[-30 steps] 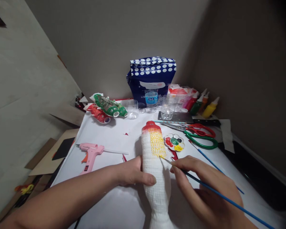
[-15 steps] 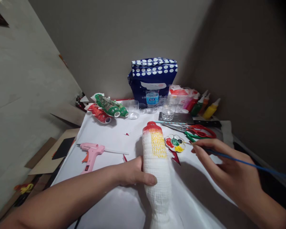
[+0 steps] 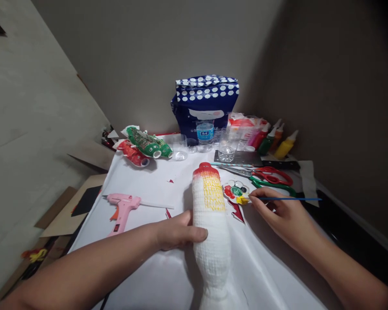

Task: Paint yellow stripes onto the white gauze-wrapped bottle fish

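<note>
My left hand (image 3: 181, 232) is wrapped round a white cloth-covered bottle shape (image 3: 212, 245), whose top end is painted red with a yellow patch below it. My right hand (image 3: 278, 211) pinches a thin blue paintbrush (image 3: 287, 199). The brush tip is at the yellow paint (image 3: 242, 200) on the flower-shaped palette (image 3: 228, 186), which also holds red, green and black paint. A dark red scrap (image 3: 237, 212) lies just below the palette.
A pink glue gun (image 3: 126, 206) lies at the left. Painted green fish (image 3: 145, 144), a blue bag (image 3: 205, 101), clear cups (image 3: 226, 150) and paint bottles (image 3: 286, 145) stand behind. Red-handled scissors (image 3: 273, 175) and green-handled ones lie at the right.
My right hand has moved slightly down and left, bringing the brush tip to the yellow paint, and the brush lies more level. My left hand still holds the bottle shape.
</note>
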Demonstrator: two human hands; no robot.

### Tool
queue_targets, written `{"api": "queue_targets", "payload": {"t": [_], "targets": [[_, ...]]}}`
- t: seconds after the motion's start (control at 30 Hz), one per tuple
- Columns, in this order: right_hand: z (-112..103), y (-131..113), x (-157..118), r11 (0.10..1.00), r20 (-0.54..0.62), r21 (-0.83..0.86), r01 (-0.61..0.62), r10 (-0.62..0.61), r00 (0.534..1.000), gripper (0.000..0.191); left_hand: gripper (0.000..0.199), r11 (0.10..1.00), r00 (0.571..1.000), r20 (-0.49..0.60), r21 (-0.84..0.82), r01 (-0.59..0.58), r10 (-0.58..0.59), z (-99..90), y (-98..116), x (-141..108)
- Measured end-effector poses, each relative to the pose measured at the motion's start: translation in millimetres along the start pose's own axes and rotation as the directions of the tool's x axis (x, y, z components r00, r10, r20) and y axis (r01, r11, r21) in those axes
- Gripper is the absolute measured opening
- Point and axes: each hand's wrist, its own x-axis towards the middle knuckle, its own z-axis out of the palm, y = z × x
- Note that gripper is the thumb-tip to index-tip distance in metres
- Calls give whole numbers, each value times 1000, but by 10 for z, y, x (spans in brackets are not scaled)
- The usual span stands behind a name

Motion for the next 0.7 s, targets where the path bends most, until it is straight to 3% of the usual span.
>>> {"api": "queue_targets", "payload": {"t": [0.2,0.33,0.7], "targets": [[22,13,-14,996,-15,-26,87,-88,996,23,60,993,1000,27,-114,-5,9,30,24,-20],[18,26,-34,997,-26,-32,77,-78,997,22,59,992,999,43,-124,-3,8,32,36,-17],[28,27,-40,995,-29,-43,86,-87,996,21,82,995,997,-49,68,71,-67,68,35,10]]}}
